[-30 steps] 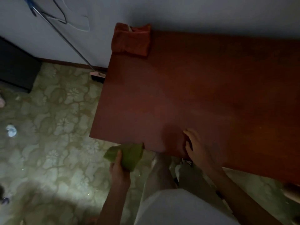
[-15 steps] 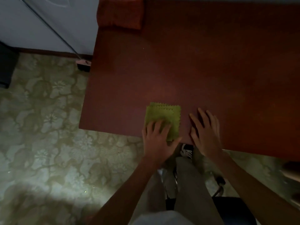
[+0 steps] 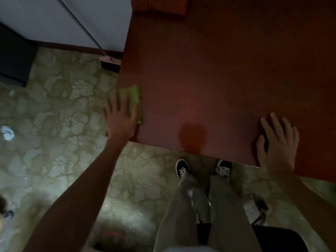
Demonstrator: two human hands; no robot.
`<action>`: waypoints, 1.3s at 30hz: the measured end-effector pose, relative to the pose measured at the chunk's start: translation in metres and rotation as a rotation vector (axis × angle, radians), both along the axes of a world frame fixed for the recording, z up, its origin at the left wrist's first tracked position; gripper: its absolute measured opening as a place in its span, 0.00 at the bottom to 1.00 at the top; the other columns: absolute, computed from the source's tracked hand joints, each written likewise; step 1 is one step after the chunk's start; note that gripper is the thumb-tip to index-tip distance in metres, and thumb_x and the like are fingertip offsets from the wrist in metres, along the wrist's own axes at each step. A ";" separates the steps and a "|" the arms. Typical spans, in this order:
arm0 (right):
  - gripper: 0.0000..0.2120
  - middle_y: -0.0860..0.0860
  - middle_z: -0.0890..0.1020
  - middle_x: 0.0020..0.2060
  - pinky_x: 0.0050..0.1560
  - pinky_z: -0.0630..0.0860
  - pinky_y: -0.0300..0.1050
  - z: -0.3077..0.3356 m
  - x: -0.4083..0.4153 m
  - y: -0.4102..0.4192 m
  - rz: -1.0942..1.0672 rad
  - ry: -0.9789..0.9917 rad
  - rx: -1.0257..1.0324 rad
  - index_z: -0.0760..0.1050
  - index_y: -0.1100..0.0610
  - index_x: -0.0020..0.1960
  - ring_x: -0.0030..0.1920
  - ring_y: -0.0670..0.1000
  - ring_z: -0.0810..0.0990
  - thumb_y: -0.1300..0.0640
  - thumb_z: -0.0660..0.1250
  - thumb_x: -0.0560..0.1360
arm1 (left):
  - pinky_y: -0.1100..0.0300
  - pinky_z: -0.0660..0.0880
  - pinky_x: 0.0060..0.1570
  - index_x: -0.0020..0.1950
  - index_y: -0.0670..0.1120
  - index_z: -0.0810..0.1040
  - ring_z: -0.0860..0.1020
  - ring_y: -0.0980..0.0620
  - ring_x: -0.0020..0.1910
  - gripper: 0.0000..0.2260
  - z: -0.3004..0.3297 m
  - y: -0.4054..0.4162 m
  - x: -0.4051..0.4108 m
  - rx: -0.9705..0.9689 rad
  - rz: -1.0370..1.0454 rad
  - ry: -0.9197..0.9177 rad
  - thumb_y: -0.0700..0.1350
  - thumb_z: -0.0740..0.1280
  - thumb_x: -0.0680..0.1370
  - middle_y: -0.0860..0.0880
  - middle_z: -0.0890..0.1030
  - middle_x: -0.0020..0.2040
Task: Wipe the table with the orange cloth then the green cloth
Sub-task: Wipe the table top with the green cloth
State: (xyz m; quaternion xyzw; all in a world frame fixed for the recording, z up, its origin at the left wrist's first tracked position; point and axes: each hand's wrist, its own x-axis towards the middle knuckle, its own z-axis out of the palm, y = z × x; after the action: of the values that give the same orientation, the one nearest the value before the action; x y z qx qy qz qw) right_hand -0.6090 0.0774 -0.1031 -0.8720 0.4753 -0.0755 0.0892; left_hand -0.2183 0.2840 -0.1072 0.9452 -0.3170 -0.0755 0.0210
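The green cloth [image 3: 135,99] lies flat at the near left corner of the dark red wooden table [image 3: 227,75]. My left hand [image 3: 121,119] presses down on it with fingers spread, partly past the table's left edge; the hand is motion-blurred. My right hand [image 3: 278,142] rests flat on the table's near edge, fingers apart, holding nothing. The folded orange cloth [image 3: 160,5] sits at the table's far left corner, cut off by the top of the view.
A broom [image 3: 109,60] leans against the white wall left of the table. A dark cabinet [image 3: 14,57] stands at far left. My legs and shoes [image 3: 182,169] are under the near edge. A black chair seat [image 3: 280,239] is behind me at lower right.
My left hand brought the green cloth up onto the table, then slid it left to the near left corner. My right hand stayed flat on the near edge.
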 end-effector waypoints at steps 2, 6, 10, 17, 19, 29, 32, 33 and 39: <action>0.23 0.54 0.66 0.75 0.77 0.51 0.58 -0.001 0.001 0.000 -0.009 -0.011 -0.007 0.68 0.54 0.73 0.75 0.60 0.60 0.52 0.54 0.79 | 0.37 0.55 0.73 0.79 0.52 0.59 0.56 0.35 0.76 0.27 0.000 0.022 -0.003 -0.026 0.060 -0.026 0.60 0.48 0.81 0.43 0.58 0.79; 0.23 0.54 0.66 0.75 0.76 0.52 0.59 0.001 0.000 0.000 -0.012 -0.020 -0.007 0.69 0.55 0.72 0.75 0.60 0.61 0.52 0.54 0.79 | 0.33 0.57 0.70 0.76 0.51 0.66 0.58 0.31 0.75 0.25 -0.004 0.005 -0.101 -0.019 -0.207 -0.037 0.56 0.53 0.80 0.41 0.64 0.76; 0.23 0.53 0.68 0.74 0.76 0.54 0.59 0.001 0.000 -0.002 -0.022 -0.040 -0.024 0.70 0.54 0.71 0.74 0.59 0.63 0.53 0.53 0.78 | 0.33 0.54 0.71 0.76 0.56 0.64 0.55 0.33 0.76 0.26 -0.003 -0.065 -0.163 -0.115 -0.608 0.029 0.60 0.59 0.78 0.47 0.62 0.78; 0.23 0.51 0.67 0.74 0.76 0.53 0.59 0.000 -0.003 -0.005 -0.016 -0.044 0.017 0.69 0.53 0.72 0.75 0.58 0.61 0.54 0.53 0.78 | 0.38 0.57 0.72 0.73 0.56 0.70 0.60 0.35 0.75 0.26 -0.003 -0.122 -0.034 -0.056 -0.433 -0.034 0.61 0.54 0.77 0.46 0.68 0.75; 0.23 0.51 0.67 0.74 0.76 0.54 0.60 0.000 -0.002 -0.006 -0.018 -0.041 0.023 0.69 0.53 0.72 0.75 0.58 0.62 0.53 0.53 0.77 | 0.40 0.53 0.73 0.76 0.56 0.65 0.56 0.36 0.77 0.26 -0.003 -0.094 0.002 -0.029 -0.207 -0.037 0.61 0.51 0.79 0.45 0.64 0.77; 0.24 0.50 0.67 0.74 0.76 0.55 0.61 0.004 -0.003 -0.010 -0.021 -0.031 0.074 0.69 0.51 0.72 0.74 0.58 0.63 0.53 0.52 0.78 | 0.33 0.59 0.69 0.74 0.54 0.68 0.58 0.30 0.75 0.25 0.002 -0.055 -0.152 -0.018 -0.158 0.036 0.57 0.55 0.77 0.42 0.68 0.75; 0.23 0.50 0.67 0.74 0.76 0.54 0.59 0.004 -0.005 -0.009 -0.021 -0.031 0.084 0.69 0.52 0.72 0.74 0.57 0.62 0.53 0.52 0.78 | 0.32 0.55 0.71 0.74 0.57 0.66 0.56 0.31 0.76 0.25 0.005 -0.108 -0.231 -0.052 -0.536 0.055 0.57 0.60 0.77 0.46 0.65 0.77; 0.23 0.49 0.67 0.74 0.76 0.53 0.58 0.004 -0.005 -0.009 -0.019 -0.034 0.086 0.69 0.52 0.72 0.75 0.57 0.62 0.53 0.52 0.78 | 0.33 0.53 0.72 0.75 0.58 0.65 0.54 0.33 0.77 0.25 0.006 -0.126 -0.239 -0.062 -0.623 0.062 0.58 0.59 0.78 0.47 0.62 0.78; 0.22 0.49 0.67 0.74 0.77 0.53 0.58 0.001 -0.008 -0.009 -0.016 -0.052 0.088 0.69 0.52 0.72 0.75 0.56 0.62 0.55 0.54 0.78 | 0.33 0.59 0.70 0.73 0.54 0.71 0.60 0.31 0.74 0.26 -0.002 -0.181 -0.146 -0.042 -0.663 -0.027 0.59 0.55 0.77 0.45 0.69 0.75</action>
State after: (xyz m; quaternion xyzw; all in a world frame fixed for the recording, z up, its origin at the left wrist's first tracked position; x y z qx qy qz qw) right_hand -0.6170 0.0686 -0.1025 -0.8612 0.4825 -0.0781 0.1393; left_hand -0.3638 0.1025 -0.1095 0.7908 -0.6091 -0.0591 0.0108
